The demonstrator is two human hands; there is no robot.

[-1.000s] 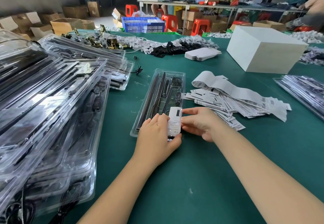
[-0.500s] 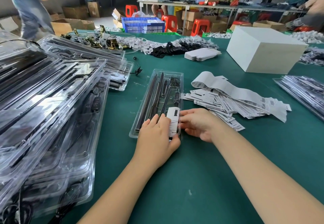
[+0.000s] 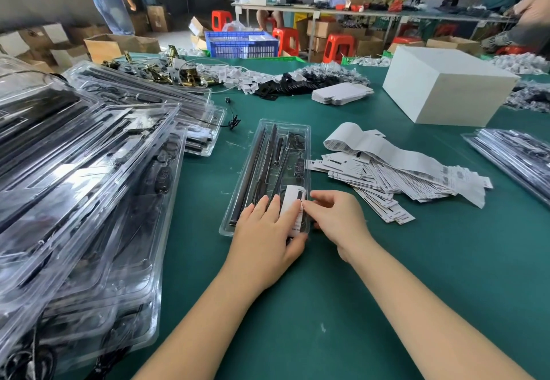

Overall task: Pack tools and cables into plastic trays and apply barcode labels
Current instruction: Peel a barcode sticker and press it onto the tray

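Observation:
A long clear plastic tray (image 3: 262,147) holding black tools and a coiled cable lies lengthwise on the green table (image 3: 357,275) in front of me. A white barcode label (image 3: 293,198) sits on the tray's near right end. My left hand (image 3: 265,237) lies flat over the tray's near end, its straight fingers pressing the label's left side and its thumb under the tray's near edge. My right hand (image 3: 336,219) is at the tray's right edge, fingertips touching the label's right side.
Stacks of filled clear trays (image 3: 80,186) crowd the left side. A heap of barcode label strips (image 3: 395,171) lies right of the tray, more trays (image 3: 518,156) at the far right. A white box (image 3: 446,88) and piles of small parts sit behind. People are in the background.
The label has gone from held above the tray's near end to lying on the tray. Both hands slid slightly forward over it. A person in blue walked into view at back left.

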